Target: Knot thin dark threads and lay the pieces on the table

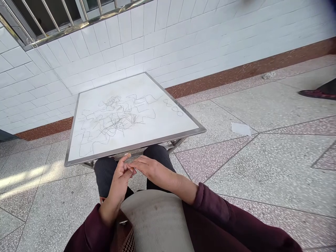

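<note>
My left hand [120, 178] and my right hand [151, 168] meet above my knees, just in front of the near edge of a low white table [168, 120]. The left thumb and fingers are pinched together at the right hand's fingertips. The right hand's fingers are curled and pressed against them. Whatever sits between the fingertips is too small to make out. The table top has a metal rim and is covered in scribbled pencil lines [115, 117].
A white tiled wall [183, 38] with a brown skirting runs behind the table, with a barred window [47, 17] at upper left. A scrap of paper [240, 128] lies on the terrazzo floor to the right. Another person's shoe [316, 93] shows at the right edge.
</note>
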Motion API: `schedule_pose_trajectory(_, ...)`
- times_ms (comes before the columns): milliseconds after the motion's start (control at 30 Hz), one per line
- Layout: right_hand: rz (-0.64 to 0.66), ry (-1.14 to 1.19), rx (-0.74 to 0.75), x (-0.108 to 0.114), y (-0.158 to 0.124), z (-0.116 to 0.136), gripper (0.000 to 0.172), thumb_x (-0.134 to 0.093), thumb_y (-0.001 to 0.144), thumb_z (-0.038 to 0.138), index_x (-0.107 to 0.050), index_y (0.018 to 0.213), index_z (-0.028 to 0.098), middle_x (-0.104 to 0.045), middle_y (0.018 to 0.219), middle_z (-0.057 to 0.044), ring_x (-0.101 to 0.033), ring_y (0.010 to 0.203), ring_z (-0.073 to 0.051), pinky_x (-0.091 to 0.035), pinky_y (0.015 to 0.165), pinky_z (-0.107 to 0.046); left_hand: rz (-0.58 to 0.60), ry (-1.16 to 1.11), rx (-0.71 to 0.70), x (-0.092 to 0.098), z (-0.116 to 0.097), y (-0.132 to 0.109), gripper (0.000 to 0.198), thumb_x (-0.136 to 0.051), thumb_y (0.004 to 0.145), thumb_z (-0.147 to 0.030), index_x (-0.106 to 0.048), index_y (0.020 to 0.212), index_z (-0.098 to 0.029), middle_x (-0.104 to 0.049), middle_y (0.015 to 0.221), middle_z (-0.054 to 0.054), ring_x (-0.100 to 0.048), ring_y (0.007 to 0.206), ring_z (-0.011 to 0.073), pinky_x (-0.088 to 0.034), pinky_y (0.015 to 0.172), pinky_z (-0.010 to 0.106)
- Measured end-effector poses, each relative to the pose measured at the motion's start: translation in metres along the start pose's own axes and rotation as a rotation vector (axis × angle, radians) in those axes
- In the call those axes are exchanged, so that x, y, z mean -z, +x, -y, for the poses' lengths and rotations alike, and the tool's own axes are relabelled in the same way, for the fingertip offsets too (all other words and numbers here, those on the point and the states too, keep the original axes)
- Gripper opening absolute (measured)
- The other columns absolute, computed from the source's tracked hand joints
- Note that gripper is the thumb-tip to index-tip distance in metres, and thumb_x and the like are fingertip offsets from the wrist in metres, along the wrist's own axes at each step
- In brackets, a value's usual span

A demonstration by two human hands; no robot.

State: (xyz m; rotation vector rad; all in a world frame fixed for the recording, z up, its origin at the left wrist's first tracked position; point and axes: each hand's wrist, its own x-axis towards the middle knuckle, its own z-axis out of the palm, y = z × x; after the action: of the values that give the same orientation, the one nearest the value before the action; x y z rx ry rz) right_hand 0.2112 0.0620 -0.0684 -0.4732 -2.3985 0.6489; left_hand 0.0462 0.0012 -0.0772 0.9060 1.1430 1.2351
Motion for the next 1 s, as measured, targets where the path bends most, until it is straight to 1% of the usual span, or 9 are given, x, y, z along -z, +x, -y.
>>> schedule_pose_trajectory(133,-0.079,-0.024,-0.173,-0.01,-0.001,-0.002,0.021,-0.045,0.097,0.012,-0.056,0.113,0.02,-0.067,0.094,-0.005,-0.064,0.086,-0.018,-0.057,0.077,-0.033,-0.043,-0.04,0.005,-0.003,-0.005,0.001,0.045,-0.068,0.082,-0.032,-0.056,0.124,-0.023,-0.054,0.068,-0.004,-0.051,0.067,0.0134,-0.04,0.066,0.026)
schedule_pose_trajectory(200,-0.099,-0.019,-0.216,-0.015,-0.002,-0.003,0.017,-0.043,0.098,0.014,-0.056,0.108,0.02,-0.066,0.093,-0.005,-0.064,0.083,-0.017,-0.056,0.075,-0.032,-0.071,-0.026,0.002,-0.003,-0.006,0.001,0.046,-0.068,0.082,-0.033,-0.055,0.125,-0.023,-0.055,0.069,-0.004,-0.052,0.068,0.0136,-0.04,0.065,0.026)
schedule_pose_trajectory(333,-0.091,-0.005,-0.178,-0.02,-0.002,-0.004,0.018,-0.04,0.099,0.014,-0.057,0.102,0.021,-0.065,0.087,-0.003,-0.063,0.079,-0.016,-0.055,0.073,-0.03,-0.065,-0.02,-0.001,-0.002,-0.004,0.001,0.046,-0.066,0.083,-0.033,-0.054,0.126,-0.024,-0.058,0.071,-0.003,-0.054,0.07,0.0137,-0.04,0.065,0.025)
schedule_pose_trajectory(533,-0.147,-0.002,-0.144,-0.019,-0.002,-0.002,0.021,-0.039,0.1,0.016,-0.059,0.1,0.02,-0.067,0.085,-0.004,-0.063,0.079,-0.017,-0.055,0.074,-0.03,-0.044,-0.041,-0.004,0.0,-0.001,0.002,0.045,-0.064,0.085,-0.028,-0.053,0.128,-0.023,-0.053,0.07,-0.005,-0.05,0.065,0.0118,-0.039,0.065,0.025)
schedule_pose_trajectory(667,-0.162,0.001,-0.123,-0.019,-0.002,-0.002,0.023,-0.038,0.101,0.018,-0.061,0.096,0.02,-0.067,0.081,-0.003,-0.062,0.074,-0.016,-0.054,0.07,-0.029,-0.033,-0.01,-0.017,0.0,0.001,0.002,0.041,-0.064,0.084,-0.029,-0.057,0.124,-0.023,-0.051,0.068,-0.005,-0.049,0.064,0.0121,-0.04,0.066,0.025)
schedule_pose_trajectory(800,-0.178,0.003,-0.141,-0.025,-0.002,-0.007,0.025,-0.038,0.102,0.02,-0.062,0.094,0.02,-0.065,0.077,-0.002,-0.061,0.07,-0.015,-0.053,0.068,-0.027,-0.063,-0.012,-0.057,0.0,0.007,0.004,0.042,-0.065,0.084,-0.03,-0.057,0.125,-0.022,-0.051,0.067,-0.005,-0.048,0.064,0.0127,-0.04,0.066,0.026)
schedule_pose_trajectory(900,-0.197,0.047,-0.175,-0.031,-0.003,-0.013,0.024,-0.038,0.102,0.022,-0.061,0.095,0.02,-0.063,0.074,-0.001,-0.059,0.063,-0.013,-0.052,0.061,-0.025,-0.11,-0.021,-0.081,0.0,0.011,0.006,0.044,-0.064,0.085,-0.031,-0.055,0.127,-0.021,-0.05,0.066,-0.005,-0.048,0.064,0.0128,-0.041,0.066,0.026)
schedule_pose_trajectory(933,-0.205,0.061,-0.192,-0.033,-0.003,-0.015,0.023,-0.038,0.102,0.023,-0.06,0.097,0.02,-0.064,0.076,-0.001,-0.06,0.062,-0.013,-0.052,0.061,-0.025,-0.129,-0.021,-0.082,-0.001,0.011,0.006,0.044,-0.065,0.085,-0.032,-0.055,0.127,-0.021,-0.05,0.067,-0.005,-0.048,0.064,0.0129,-0.041,0.065,0.026)
schedule_pose_trajectory(1000,-0.22,0.081,-0.234,-0.037,-0.005,-0.016,0.017,-0.043,0.101,0.026,-0.059,0.104,0.021,-0.066,0.085,-0.003,-0.063,0.066,-0.014,-0.055,0.064,-0.027,-0.164,-0.02,-0.085,-0.002,0.011,0.005,0.046,-0.065,0.085,-0.033,-0.053,0.128,-0.021,-0.05,0.067,-0.005,-0.048,0.065,0.0129,-0.042,0.065,0.026)
